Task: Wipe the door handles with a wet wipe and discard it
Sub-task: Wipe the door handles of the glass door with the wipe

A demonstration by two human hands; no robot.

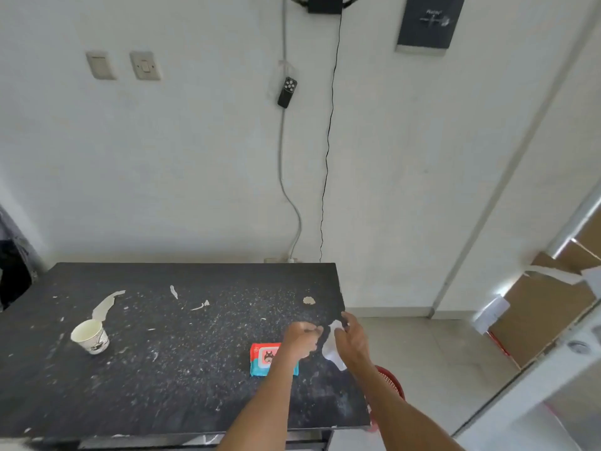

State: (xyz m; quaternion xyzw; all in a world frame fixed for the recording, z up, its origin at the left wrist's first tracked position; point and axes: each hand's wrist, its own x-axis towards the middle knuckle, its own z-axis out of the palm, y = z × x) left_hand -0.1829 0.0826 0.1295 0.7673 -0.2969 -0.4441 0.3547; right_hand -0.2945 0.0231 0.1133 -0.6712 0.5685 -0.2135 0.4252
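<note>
wet wipe (330, 345) | pinched between both hands' fingers (317, 330) | above table (162, 369) edge

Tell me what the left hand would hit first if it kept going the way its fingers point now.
Probably the white wet wipe. The left hand points right, toward the right hand, and the wipe hangs between them. Its fingers may already touch it; depth is unclear.
</note>
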